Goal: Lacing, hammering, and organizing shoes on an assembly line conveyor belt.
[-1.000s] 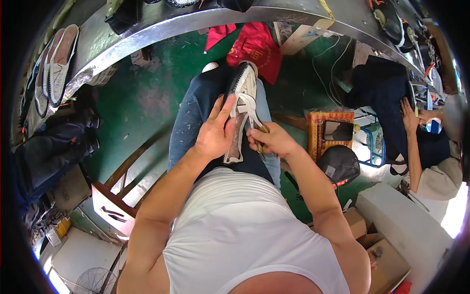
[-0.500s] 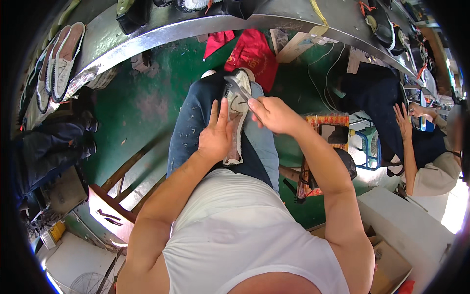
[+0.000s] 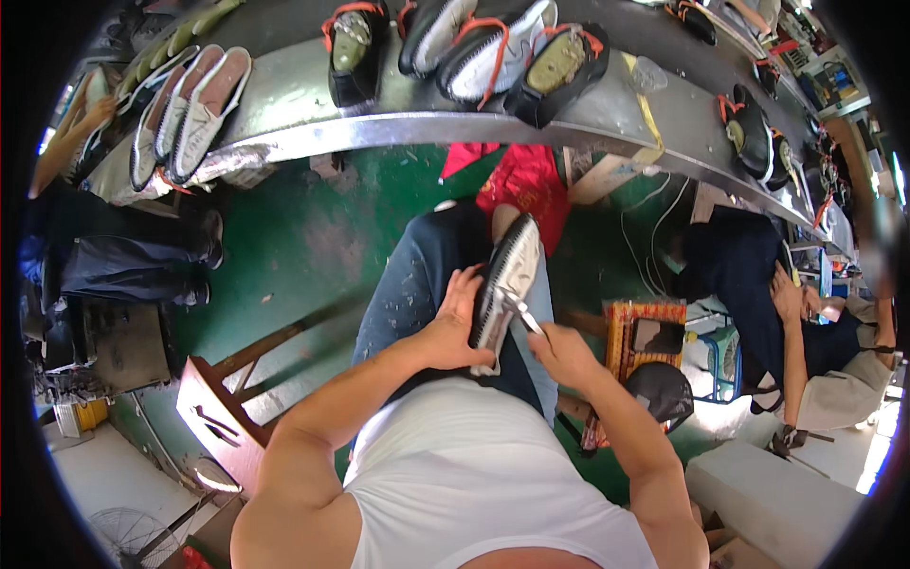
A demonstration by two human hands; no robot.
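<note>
A half-made shoe (image 3: 519, 261) rests lengthwise on my jeans-clad lap, its pale underside facing up and a dark stitched edge along its left side. My left hand (image 3: 453, 327) grips the shoe from the left, fingers along the dark edge and thumb near the lower end. In my right hand (image 3: 566, 357) is a metal hand tool with a hammer-like head (image 3: 514, 302). The tool's head lies over the middle of the pale underside; whether it touches cannot be made out. My right fingers are wrapped round its handle.
A metal-edged bench (image 3: 284, 147) curves across the front, bearing several black-and-white shoes (image 3: 474, 62) and pale shoes (image 3: 210, 114). Red cloth (image 3: 536, 180) hangs beyond my knees. A wooden stool (image 3: 223, 417) stands left, a small patterned table (image 3: 621, 351) right. Other people sit or stand at both sides.
The shoe has tilted, showing its dark edge. My left hand has gone from fingers laid along it to gripping its side. My right hand and tool have moved down toward me. The view has shifted.
</note>
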